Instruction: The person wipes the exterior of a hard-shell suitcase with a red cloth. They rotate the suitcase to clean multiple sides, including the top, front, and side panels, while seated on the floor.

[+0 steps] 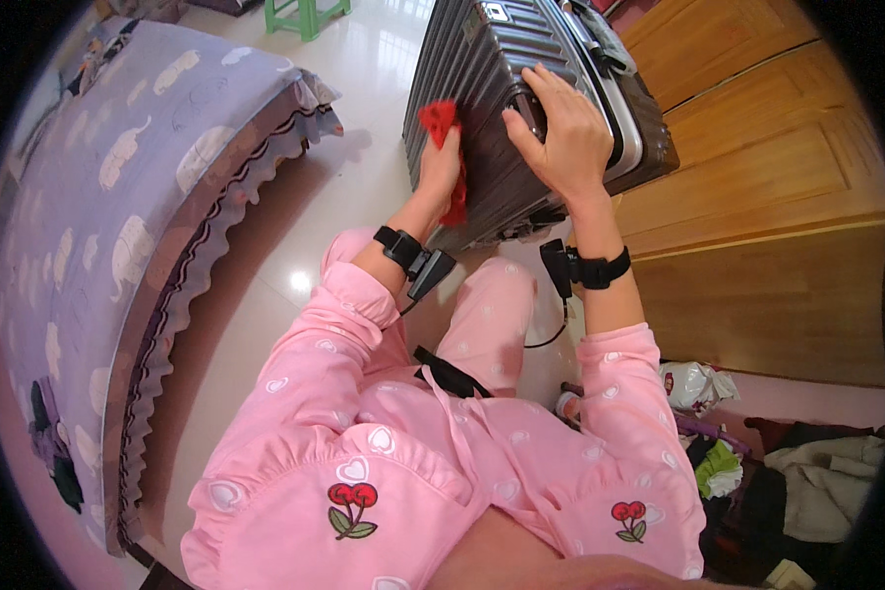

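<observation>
Pale, glossy tiles cover the floor (364, 187), with a bed (157, 128) along the left under a lavender, elephant-patterned cover with a ruffled edge. At the far side stands a green stool (308, 18), and wooden doors (757, 177) fill the right.

Straight ahead, on the far side of the person's knees, is a dark grey, ribbed suitcase (492, 187) with a silver frame band toward its right. On its left part, the left hand (441, 167) pinches a red cloth (438, 120) between thumb and fingers, against the ribbed face. Farther right, the right hand (568, 133) is spread over the case's edge at the dark handle (531, 110), its thumb apart from the fingers; whether it bears weight I cannot tell.

Both wrists wear black straps (600, 270) with small devices. Pink, heart-printed clothing (521, 442) covers the person. Near right lie a white plastic bag (696, 388) and heaped clothes (826, 482).
</observation>
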The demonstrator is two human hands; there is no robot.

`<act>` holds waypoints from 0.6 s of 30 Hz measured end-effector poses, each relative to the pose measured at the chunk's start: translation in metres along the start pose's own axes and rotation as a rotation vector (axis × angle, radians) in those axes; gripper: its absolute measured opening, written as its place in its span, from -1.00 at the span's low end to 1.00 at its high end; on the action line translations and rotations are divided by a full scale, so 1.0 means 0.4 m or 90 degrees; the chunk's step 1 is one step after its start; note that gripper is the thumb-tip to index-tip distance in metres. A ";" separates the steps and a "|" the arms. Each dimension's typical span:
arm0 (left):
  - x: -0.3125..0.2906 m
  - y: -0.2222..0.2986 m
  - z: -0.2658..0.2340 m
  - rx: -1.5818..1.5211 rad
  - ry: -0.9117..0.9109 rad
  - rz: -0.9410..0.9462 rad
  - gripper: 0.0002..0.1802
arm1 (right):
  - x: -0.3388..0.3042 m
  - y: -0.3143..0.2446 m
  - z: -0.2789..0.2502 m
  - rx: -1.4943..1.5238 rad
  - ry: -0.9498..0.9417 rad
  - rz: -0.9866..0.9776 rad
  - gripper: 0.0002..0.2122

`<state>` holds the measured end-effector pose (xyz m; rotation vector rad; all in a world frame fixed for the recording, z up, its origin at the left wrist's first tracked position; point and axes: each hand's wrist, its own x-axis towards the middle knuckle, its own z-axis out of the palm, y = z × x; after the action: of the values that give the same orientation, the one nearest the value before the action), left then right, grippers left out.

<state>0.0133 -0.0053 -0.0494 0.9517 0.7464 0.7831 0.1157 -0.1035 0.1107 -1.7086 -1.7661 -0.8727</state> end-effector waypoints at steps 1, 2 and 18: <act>-0.020 0.045 0.020 -0.009 -0.019 0.107 -0.50 | -0.001 -0.001 0.002 -0.004 0.003 -0.005 -0.52; -0.039 0.091 0.042 -0.019 -0.043 0.246 -0.52 | -0.001 -0.001 0.002 -0.004 0.008 -0.005 -0.54; -0.118 0.056 -0.002 0.040 -0.049 0.318 -0.44 | 0.008 -0.033 0.013 0.108 0.071 0.183 -0.76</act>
<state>-0.0168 -0.0363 -0.0203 1.2402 0.4687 1.1535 0.1026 -0.0974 0.1084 -1.7118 -1.4339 -0.6594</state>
